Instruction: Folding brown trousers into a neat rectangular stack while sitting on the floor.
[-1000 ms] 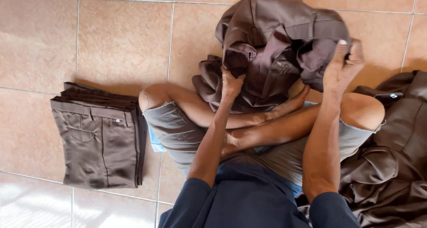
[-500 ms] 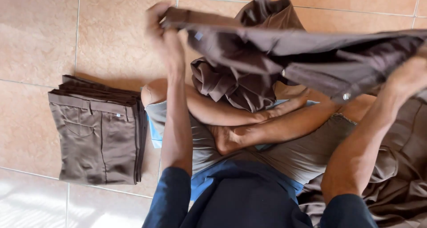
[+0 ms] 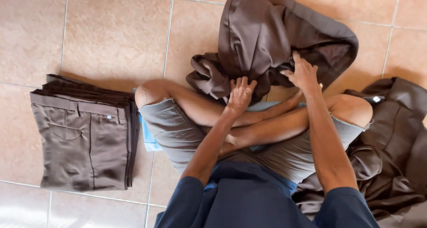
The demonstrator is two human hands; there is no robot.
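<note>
Currently a crumpled brown fabric garment [image 3: 275,45] is spread on the tiled floor [image 3: 111,32] just beyond the crossed legs, with the left hand [image 3: 240,93] pressed flat on its near edge and the right hand [image 3: 304,73] gripping a fold. The cloth is best smoothed flat and its seams aligned, so that it matches the neat stack of folded brown trousers [image 3: 84,132] lying well apart to the left.

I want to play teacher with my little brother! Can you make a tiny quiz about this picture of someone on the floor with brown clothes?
1. True or false: both hands touch the crumpled brown garment.
2. Where is the folded stack of brown trousers? A) on the person's left B) on the person's right C) on their lap
3. What kind of floor is the person sitting on?

Key:
1. True: the left hand and right hand both touch it.
2. A
3. Tiled floor
</note>
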